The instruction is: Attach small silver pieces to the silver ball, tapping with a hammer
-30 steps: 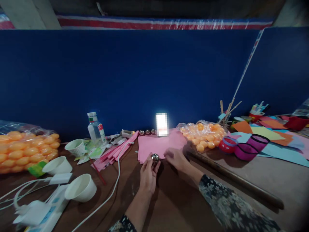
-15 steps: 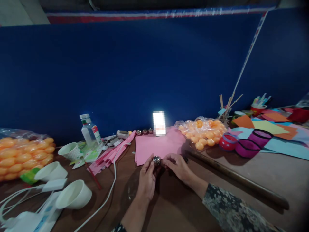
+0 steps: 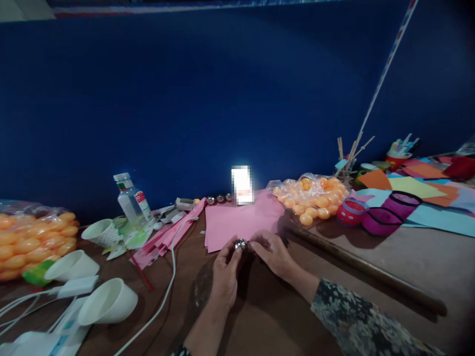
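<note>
My left hand (image 3: 225,274) grips a small shiny metal ball (image 3: 240,244) between thumb and fingers, just above the brown table at the near edge of a pink paper sheet (image 3: 237,222). Close to the ball's right side is my right hand (image 3: 274,254), its thumb and bent forefinger drawn together in a pinch. Whether anything lies between those fingertips is too small to see. Several similar metal balls (image 3: 220,198) sit in a row behind the pink paper.
A wooden rod (image 3: 363,267) lies to the right, beside bagged orange balls (image 3: 311,200) and purple mesh rings (image 3: 384,220). Leftward are paper cups (image 3: 109,301), a white cable (image 3: 172,267), pink strips (image 3: 166,235) and a clear bottle (image 3: 129,198). A bright blurred-out rectangle (image 3: 242,184) stands behind.
The view has tilted down and shifted slightly. My left hand keeps the metal ball, which looks a little turned. My right fingertips have drawn slightly away from it.
</note>
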Demonstrator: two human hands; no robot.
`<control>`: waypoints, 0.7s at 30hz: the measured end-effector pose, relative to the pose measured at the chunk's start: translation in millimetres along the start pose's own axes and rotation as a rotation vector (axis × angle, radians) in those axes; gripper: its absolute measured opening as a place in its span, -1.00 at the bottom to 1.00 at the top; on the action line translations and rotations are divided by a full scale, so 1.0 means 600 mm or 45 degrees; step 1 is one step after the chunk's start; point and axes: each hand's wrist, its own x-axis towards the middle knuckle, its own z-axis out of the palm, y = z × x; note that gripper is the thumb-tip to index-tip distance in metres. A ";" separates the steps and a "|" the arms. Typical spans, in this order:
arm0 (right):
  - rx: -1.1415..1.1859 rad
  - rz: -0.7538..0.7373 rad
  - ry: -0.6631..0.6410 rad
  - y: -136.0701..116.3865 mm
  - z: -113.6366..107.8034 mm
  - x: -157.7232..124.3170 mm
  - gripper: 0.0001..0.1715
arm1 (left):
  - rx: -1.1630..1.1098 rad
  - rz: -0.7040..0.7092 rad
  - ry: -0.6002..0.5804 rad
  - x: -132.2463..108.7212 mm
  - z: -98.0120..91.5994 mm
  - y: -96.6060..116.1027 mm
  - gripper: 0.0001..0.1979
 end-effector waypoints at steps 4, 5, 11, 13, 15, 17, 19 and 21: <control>-0.004 -0.025 -0.002 -0.002 -0.001 0.000 -0.87 | 0.003 0.014 0.010 0.002 -0.002 -0.003 -0.52; -0.011 -0.022 -0.006 -0.001 -0.001 0.000 -0.85 | -0.002 0.015 0.014 0.002 -0.002 -0.003 -0.52; -0.025 -0.004 -0.025 0.004 0.000 -0.002 -0.83 | 0.056 0.023 0.020 0.002 -0.003 -0.003 -0.54; -0.027 -0.037 -0.017 0.003 0.000 -0.002 -0.86 | 0.081 0.031 0.020 0.002 -0.004 -0.004 -0.55; -0.026 -0.060 0.002 0.001 0.000 -0.002 -0.86 | 0.099 0.033 0.019 0.003 -0.006 -0.005 -0.55; -0.020 -0.057 0.023 0.001 -0.001 -0.002 -0.85 | 0.110 0.038 0.024 0.004 -0.007 -0.006 -0.55; -0.010 -0.012 0.034 0.002 -0.001 -0.002 -0.82 | 0.121 0.051 0.031 0.004 -0.008 -0.006 -0.55; 0.008 0.050 0.026 0.005 -0.001 -0.002 -0.79 | 0.130 0.063 0.029 0.004 -0.008 -0.006 -0.56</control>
